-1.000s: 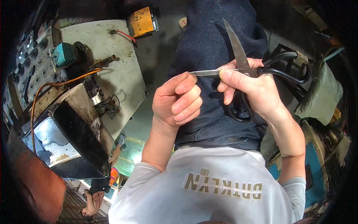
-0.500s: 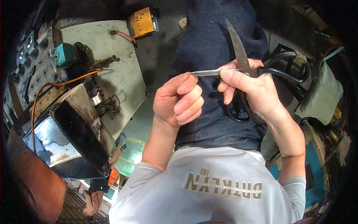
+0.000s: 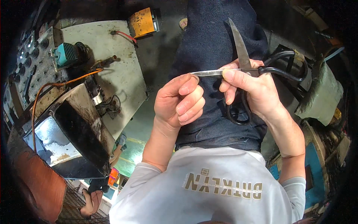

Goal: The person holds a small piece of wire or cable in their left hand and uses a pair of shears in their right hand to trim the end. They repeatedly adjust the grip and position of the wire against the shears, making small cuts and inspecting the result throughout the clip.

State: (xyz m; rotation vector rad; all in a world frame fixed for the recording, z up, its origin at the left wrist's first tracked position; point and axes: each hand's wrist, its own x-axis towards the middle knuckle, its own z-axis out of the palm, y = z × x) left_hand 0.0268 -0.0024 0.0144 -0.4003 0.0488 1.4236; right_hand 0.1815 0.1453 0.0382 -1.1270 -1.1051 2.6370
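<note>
A pair of steel-bladed scissors with black looped handles [image 3: 244, 61] is held above dark blue denim trousers [image 3: 209, 44], its blades spread wide. It is gripped near the pivot by the bare right hand [image 3: 258, 87], whose fingers are clamped on the metal; none is seen passed through a loop. One blade is pointed away from the body; the other is aimed leftward, its tip met by the curled fingers of the bare left hand [image 3: 178, 100]. Whether that tip is clamped or only touched cannot be told.

A pricked left fingertip seems the chief hazard, likeliest if the tip were pressed too hard. With the loops ungripped, the blades could be swung together by a slight shift, and the right fingers nicked. If the hold were loosened, the scissors could be dropped onto the thighs. A pale, stained worktop [image 3: 126, 76] is set well apart, to the left.
</note>
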